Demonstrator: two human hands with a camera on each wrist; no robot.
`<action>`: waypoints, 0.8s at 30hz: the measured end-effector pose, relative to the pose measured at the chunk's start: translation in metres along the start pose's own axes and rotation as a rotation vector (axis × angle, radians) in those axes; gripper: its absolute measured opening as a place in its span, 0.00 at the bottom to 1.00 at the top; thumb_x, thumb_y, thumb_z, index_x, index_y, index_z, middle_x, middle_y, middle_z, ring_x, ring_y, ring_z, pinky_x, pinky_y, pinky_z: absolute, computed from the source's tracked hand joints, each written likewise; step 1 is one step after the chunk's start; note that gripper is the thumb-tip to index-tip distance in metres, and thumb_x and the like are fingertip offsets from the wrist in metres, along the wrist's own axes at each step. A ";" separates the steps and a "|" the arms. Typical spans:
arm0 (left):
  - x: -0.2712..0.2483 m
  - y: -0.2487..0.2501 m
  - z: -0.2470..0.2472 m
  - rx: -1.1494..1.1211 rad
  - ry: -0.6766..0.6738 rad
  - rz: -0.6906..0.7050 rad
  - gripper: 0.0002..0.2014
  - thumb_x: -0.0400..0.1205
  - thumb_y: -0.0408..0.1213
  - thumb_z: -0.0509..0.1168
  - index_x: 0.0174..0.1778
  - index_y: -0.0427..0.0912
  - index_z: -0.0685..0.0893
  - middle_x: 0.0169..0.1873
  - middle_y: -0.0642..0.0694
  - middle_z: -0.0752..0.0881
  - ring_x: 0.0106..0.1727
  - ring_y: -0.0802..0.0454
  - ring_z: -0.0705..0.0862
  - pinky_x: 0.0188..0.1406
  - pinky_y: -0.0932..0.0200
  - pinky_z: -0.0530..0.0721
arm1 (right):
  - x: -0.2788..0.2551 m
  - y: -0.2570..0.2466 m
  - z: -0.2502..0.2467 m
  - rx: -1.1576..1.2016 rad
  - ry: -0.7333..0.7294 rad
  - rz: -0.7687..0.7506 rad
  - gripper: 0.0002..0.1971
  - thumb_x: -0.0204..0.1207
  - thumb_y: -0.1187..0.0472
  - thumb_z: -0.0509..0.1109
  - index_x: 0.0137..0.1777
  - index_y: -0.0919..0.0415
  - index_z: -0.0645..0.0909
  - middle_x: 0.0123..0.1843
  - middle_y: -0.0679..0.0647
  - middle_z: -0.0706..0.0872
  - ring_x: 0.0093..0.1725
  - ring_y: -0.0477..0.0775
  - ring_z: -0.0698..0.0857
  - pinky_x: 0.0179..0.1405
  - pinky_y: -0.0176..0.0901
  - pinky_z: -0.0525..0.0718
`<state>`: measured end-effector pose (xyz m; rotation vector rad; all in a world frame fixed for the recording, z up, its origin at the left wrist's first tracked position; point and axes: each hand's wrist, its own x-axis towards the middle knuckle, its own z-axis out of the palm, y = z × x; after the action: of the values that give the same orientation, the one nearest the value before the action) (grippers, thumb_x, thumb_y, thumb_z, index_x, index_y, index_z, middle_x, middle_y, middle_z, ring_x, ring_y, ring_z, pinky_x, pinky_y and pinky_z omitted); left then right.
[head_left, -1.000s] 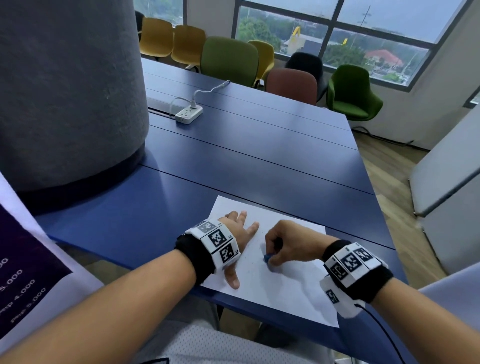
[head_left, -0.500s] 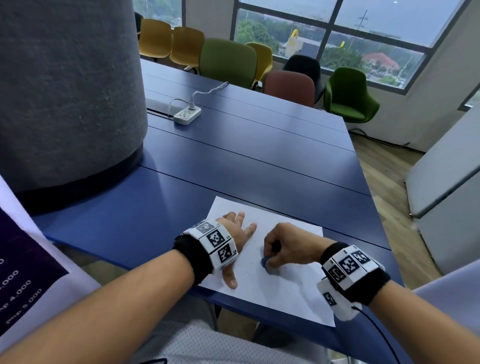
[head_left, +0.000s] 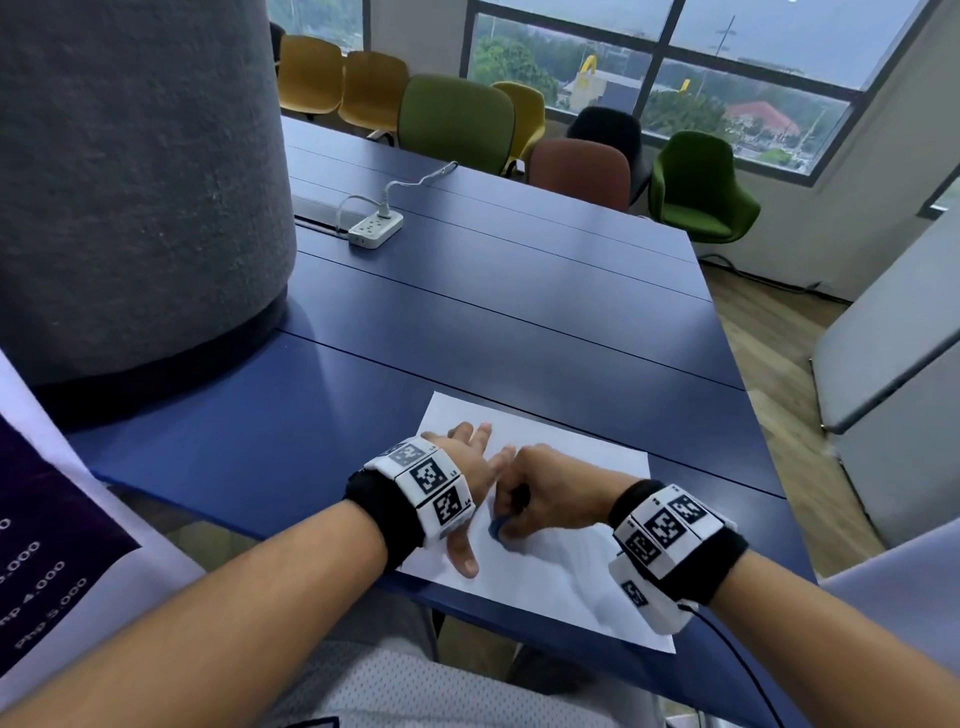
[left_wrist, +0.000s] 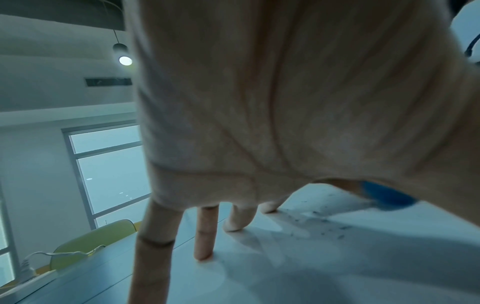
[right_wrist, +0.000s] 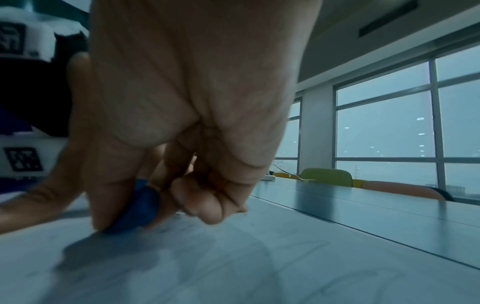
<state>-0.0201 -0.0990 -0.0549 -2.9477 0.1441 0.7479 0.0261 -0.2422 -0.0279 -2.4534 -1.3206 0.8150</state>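
Observation:
A white sheet of paper (head_left: 566, 571) lies at the near edge of the blue table (head_left: 493, 322). My left hand (head_left: 467, 467) rests flat on the sheet with straight, spread fingers (left_wrist: 205, 236), holding it down. My right hand (head_left: 540, 499) pinches a small blue eraser (head_left: 496, 530) between thumb and fingers and presses it onto the paper beside the left thumb. The eraser (right_wrist: 140, 207) shows under the curled fingers in the right wrist view, and as a blue patch (left_wrist: 384, 195) in the left wrist view. Dark eraser crumbs (left_wrist: 319, 224) lie scattered on the paper.
A wide grey felt-covered column (head_left: 130, 182) stands on the table at the left. A white power strip (head_left: 375, 227) with its cord lies farther back. Several coloured chairs (head_left: 457, 119) line the far side under the windows. A grey panel (head_left: 893, 364) stands at the right.
My right hand with the eraser has slid a little left, closer to the left hand. The left hand stays flat on the paper.

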 end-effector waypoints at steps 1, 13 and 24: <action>0.001 -0.001 0.002 -0.001 0.007 -0.004 0.78 0.49 0.66 0.83 0.84 0.55 0.35 0.86 0.38 0.39 0.83 0.29 0.50 0.73 0.26 0.64 | 0.003 0.001 -0.002 -0.008 0.047 -0.004 0.06 0.65 0.62 0.81 0.35 0.54 0.86 0.31 0.41 0.84 0.28 0.35 0.80 0.32 0.26 0.76; -0.004 0.000 -0.003 -0.013 -0.026 0.007 0.75 0.55 0.64 0.83 0.85 0.53 0.34 0.85 0.39 0.36 0.85 0.32 0.43 0.76 0.24 0.57 | -0.002 -0.001 0.001 -0.017 -0.064 -0.013 0.06 0.66 0.61 0.81 0.43 0.60 0.90 0.39 0.44 0.90 0.32 0.35 0.83 0.38 0.27 0.83; -0.010 0.005 -0.007 0.010 -0.024 0.003 0.73 0.59 0.62 0.82 0.85 0.52 0.33 0.85 0.39 0.36 0.85 0.35 0.41 0.78 0.26 0.54 | -0.034 0.016 0.006 0.025 -0.055 0.087 0.06 0.66 0.57 0.81 0.39 0.57 0.89 0.30 0.43 0.85 0.28 0.38 0.79 0.30 0.28 0.76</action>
<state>-0.0261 -0.1043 -0.0438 -2.9284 0.1507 0.7802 0.0186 -0.2796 -0.0277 -2.5015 -1.2210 0.9201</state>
